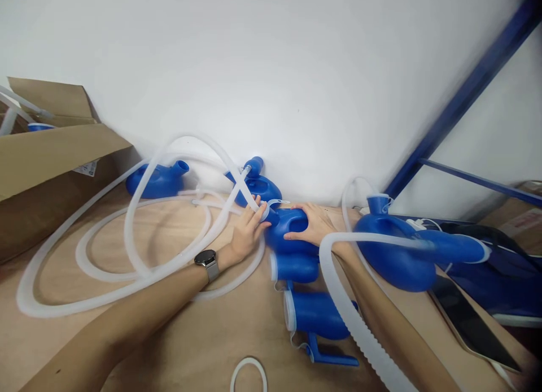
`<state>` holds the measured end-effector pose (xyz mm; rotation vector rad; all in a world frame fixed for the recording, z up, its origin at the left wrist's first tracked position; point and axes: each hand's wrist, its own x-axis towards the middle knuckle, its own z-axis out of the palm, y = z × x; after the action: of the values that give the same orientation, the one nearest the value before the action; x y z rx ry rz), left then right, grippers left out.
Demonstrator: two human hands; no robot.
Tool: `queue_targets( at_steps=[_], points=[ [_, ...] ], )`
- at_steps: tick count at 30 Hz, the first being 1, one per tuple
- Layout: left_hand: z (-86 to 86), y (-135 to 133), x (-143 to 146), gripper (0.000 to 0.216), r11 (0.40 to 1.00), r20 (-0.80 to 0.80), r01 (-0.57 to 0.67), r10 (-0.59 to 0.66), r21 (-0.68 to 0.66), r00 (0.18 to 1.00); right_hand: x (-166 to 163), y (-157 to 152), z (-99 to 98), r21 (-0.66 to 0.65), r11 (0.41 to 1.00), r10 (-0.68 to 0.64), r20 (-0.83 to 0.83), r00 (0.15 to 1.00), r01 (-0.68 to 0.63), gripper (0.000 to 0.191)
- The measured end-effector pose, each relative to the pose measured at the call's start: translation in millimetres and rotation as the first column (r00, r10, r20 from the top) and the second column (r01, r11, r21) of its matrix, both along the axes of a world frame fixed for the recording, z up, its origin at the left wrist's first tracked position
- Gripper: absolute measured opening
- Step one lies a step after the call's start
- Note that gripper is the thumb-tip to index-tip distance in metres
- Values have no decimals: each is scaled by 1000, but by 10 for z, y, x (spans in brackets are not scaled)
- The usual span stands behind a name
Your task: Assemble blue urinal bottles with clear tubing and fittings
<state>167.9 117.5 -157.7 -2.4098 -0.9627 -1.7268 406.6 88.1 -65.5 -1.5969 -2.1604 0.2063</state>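
A blue plastic urinal bottle (pixel 284 238) lies on the brown table in front of me, its neck pointing left. My right hand (pixel 314 225) grips the bottle's body, with the thumb across the handle opening. At the neck, the fingers of my left hand (pixel 248 229) are closed around the end of a translucent white hose (pixel 243 186). Part of that joint is hidden by the fingers. From there the hose rises and loops away to the left. Just below the bottle lie two blue cup-shaped pieces with white rims, a smaller one (pixel 296 268) and a larger one (pixel 318 314) with a handle.
Other blue bottles stand at the back left (pixel 158 180), the back middle (pixel 265 190) and the right (pixel 392 251). A ribbed hose (pixel 351 313) crosses over my right forearm. An open cardboard box (pixel 63 155), a phone (pixel 470 318), a white ring (pixel 249 361) and a blue metal frame (pixel 461 98) are around.
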Motion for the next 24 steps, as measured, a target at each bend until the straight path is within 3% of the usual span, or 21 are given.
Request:
queue_targets(
  at_steps=[11,15,19,22,24],
  points=[
    [45,-3,95,48,998,46,-58,60,-32,997,-23,-29,35,-16,1000,-14,-34,999,14,65],
    [113,-127,166,49,989,79,-60,71,-138,994,-23,-6,7,-13,999,-33,-42,999,32,66],
    [277,-204,193,48,975,113,-52,79,-217,990,-45,-6,33,-7,998,-60,-39,997,60,66],
    [499,-198,223,44,967,67,-95,114,-237,991,-82,-5,86,-44,994,-103,-81,991,100,43],
    [656,-175,276,33,937,41,-135,156,-321,987,-118,1,117,-71,988,-145,-98,984,139,52]
  ],
)
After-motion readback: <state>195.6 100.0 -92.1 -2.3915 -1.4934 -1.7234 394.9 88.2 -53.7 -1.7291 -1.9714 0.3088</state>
